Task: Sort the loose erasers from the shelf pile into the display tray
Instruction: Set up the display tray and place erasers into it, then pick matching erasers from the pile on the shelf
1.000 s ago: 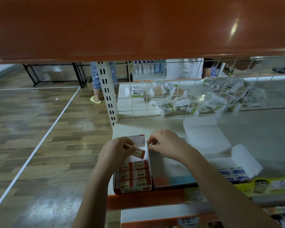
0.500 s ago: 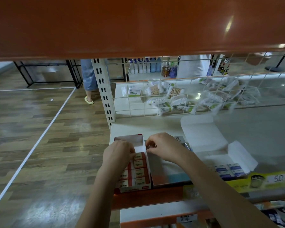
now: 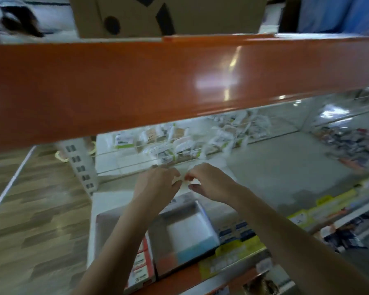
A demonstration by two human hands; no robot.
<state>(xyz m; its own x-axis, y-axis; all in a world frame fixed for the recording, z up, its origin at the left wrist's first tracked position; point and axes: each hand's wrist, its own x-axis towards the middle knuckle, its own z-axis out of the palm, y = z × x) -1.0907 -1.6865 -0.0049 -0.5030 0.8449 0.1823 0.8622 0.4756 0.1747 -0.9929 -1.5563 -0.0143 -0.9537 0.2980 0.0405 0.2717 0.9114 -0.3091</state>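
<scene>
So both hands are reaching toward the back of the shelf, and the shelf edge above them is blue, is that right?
Not quite. The head view shows the left hand and right hand reaching toward the back of the shelf, but the shelf edge above them is orange, not blue.

Your one head camera looked forward and down from just in front of the orange shelf edge (image 3: 179, 81), which crossed the upper frame, tilted. It faced beneath that edge into the white shelf (image 3: 275, 167), close enough that your forearms filled the lower frame. The picture was motion-blurred.
</scene>
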